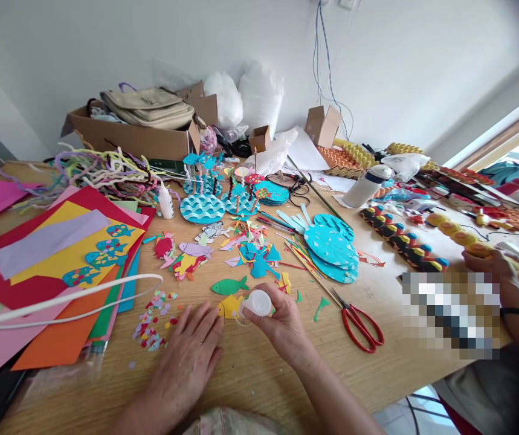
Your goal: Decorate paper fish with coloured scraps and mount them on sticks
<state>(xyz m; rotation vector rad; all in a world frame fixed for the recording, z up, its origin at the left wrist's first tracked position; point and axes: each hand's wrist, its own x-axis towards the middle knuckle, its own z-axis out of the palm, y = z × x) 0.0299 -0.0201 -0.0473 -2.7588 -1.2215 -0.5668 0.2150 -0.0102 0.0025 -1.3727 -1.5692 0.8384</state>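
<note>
My right hand [281, 320] grips a white squeeze bottle [260, 302], its round base facing me, the other end hidden. It looks like the white glue bottle [165, 203] standing farther back. Under and beside it lies a yellow paper fish [228, 307]. My left hand [190, 344] rests flat on the table, fingertips at the fish's head. Just beyond is a green paper fish [228, 286]. Left of my left hand are scattered small coloured paper bits [154, 320]. Red-handled scissors [359, 326] lie to the right of my right hand.
Coloured paper sheets [55, 302], bearing blue fish [105, 257], and a white cable [123, 281] are at left. Blue wavy discs [202, 208], paper scraps [259, 257] and blue ovals [332, 241] sit mid-table. A co-worker's hand [490, 263] is at right.
</note>
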